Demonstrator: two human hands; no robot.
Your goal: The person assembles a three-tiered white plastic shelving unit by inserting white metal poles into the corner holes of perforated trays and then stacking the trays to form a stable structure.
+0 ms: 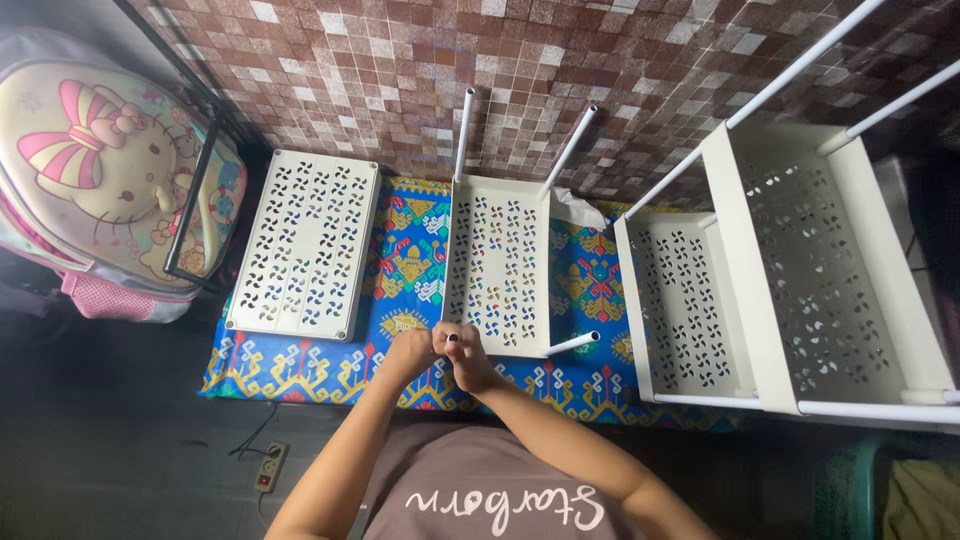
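The person sits low in the middle of the frame, and both hands meet at the near left corner of a white tray full of little cut-out holes. This tray lies flat on a bright patterned mat on the floor, in the middle of the frame.

The left hand is curled shut by that corner, but I cannot tell what it holds. The right hand is closed too, its fingers pinched around a small white pole end with a dark tip.

Three corners of the tray already have white poles. Two poles stand at the far side, near the tiled wall. One short pole sticks out at the near right corner. So I think the step in hand is fitting the last pole into the near left corner.

The next move needs the pole lined up straight over the corner hole, then a firm push down.

A second holey tray waits at the left on the mat. A built rack of two shelves lies at the right. A pink backpack sits at the upper left.
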